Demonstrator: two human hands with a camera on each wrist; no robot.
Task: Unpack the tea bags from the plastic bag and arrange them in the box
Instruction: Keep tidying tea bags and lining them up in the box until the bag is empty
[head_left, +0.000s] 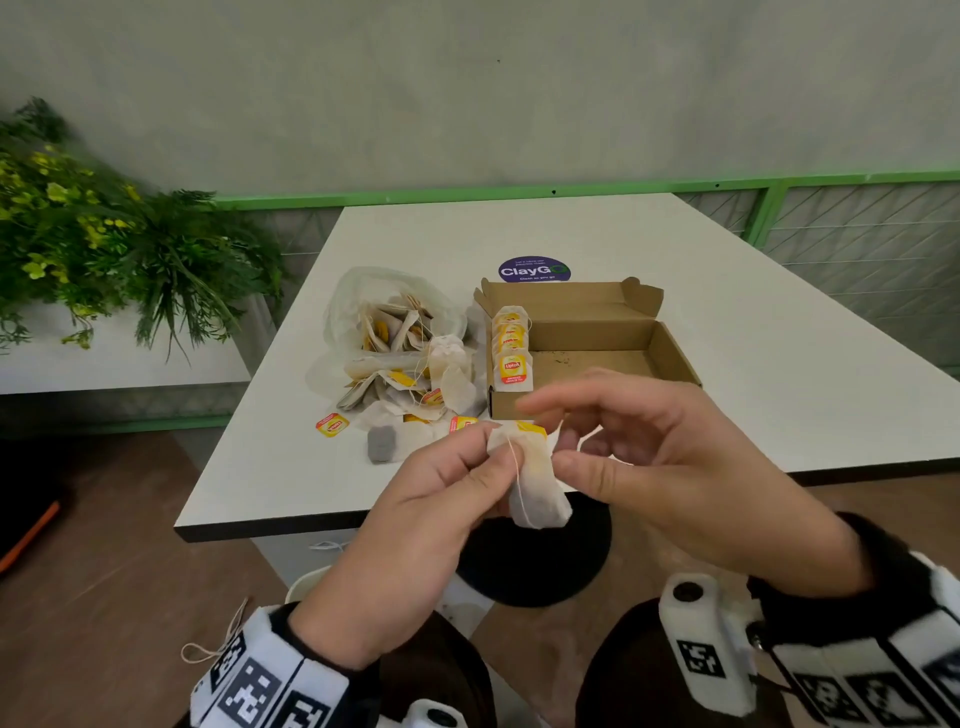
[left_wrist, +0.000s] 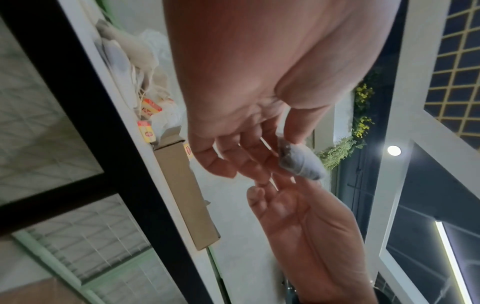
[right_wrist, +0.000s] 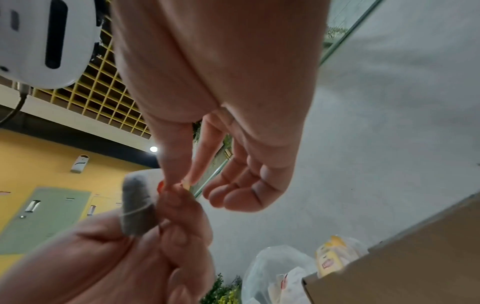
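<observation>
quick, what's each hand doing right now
Left hand: pinching the tea bag at its top.
Right hand: thumb and forefinger pinching the tea bag's tag, other fingers loosely spread.

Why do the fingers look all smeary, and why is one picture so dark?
In the head view, the right hand has fingertips smeared by motion blur, while the open brown cardboard box stays sharp. The left wrist view is dim and tilted, with a glaring round ceiling lamp. The right wrist view shows the held white paper tea bag soft and grey.
</observation>
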